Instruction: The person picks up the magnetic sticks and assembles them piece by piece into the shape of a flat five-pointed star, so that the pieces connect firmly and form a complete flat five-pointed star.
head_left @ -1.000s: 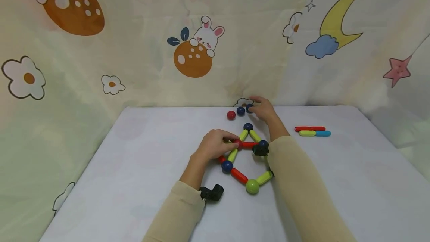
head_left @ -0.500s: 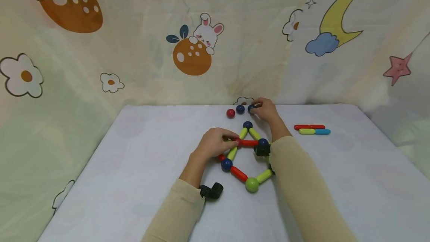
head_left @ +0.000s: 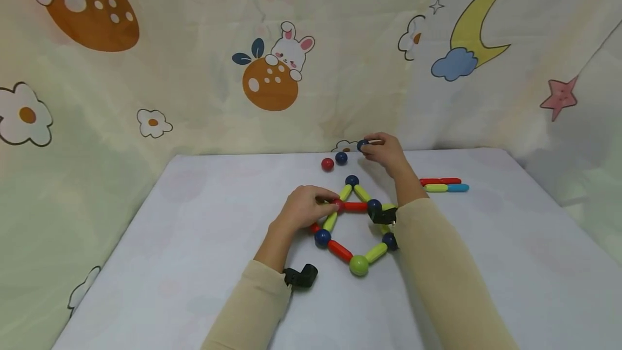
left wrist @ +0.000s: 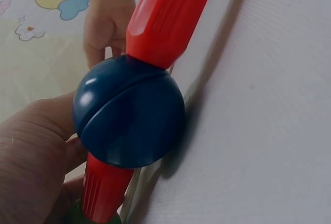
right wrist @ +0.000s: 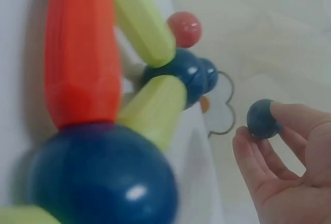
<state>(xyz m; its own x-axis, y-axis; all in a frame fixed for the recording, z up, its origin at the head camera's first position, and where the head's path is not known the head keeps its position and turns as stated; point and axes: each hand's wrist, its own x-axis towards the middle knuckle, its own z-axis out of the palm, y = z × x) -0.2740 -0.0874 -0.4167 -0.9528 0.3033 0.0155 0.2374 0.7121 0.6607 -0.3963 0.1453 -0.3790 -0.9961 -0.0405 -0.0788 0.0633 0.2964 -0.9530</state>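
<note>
In the head view, my right hand [head_left: 389, 154] pinches a dark blue ball [right wrist: 262, 119] between thumb and fingers, raised above the table's far edge. My left hand [head_left: 303, 210] holds a red ball [head_left: 338, 206] in a construction of magnetic rods and balls, partly covering it. That construction lies on the table, with red rods [head_left: 356, 206], yellow-green rods [head_left: 330, 222], several dark blue balls [head_left: 323, 238] and a light green ball [head_left: 358, 265] at its near corner. The left wrist view shows one blue ball [left wrist: 129, 113] between two red rods, close to the left hand.
A loose red ball [head_left: 328, 164] and a loose blue ball [head_left: 341, 158] lie near the far edge. To the right are a red rod pair [head_left: 440, 181] and a yellow-green and blue pair [head_left: 447, 188]. A patterned cloth [head_left: 204, 69] hangs behind the white table [head_left: 194, 231].
My right hand has lifted the blue ball from the table near the far edge. My left hand stays on the construction. The head view has shifted slightly.
</note>
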